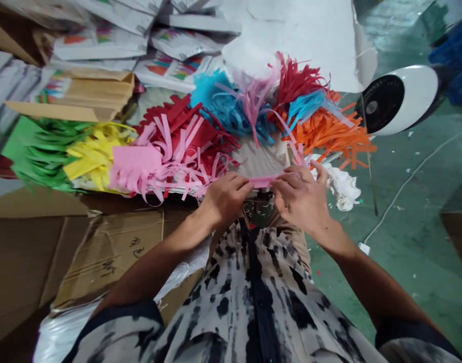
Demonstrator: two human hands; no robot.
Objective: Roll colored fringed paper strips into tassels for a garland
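Note:
My left hand (224, 196) and my right hand (301, 197) meet in front of my chest, both pinching a short pink paper strip (264, 181) stretched between their fingertips. Just beyond them lie heaps of cut paper fringes: pink (140, 164), dark red (185, 121), yellow (95, 154), green (45, 151), blue (219, 103) and orange (329, 133). A crumpled white paper wad (344, 189) sits right of my right hand.
Flattened cardboard (102, 252) lies at the lower left. Stacks of white packets with coloured prints (102, 43) and brown card (91, 93) fill the back left. A white fan (399, 98) stands on the green floor at right, with a white cable (405, 184) running across.

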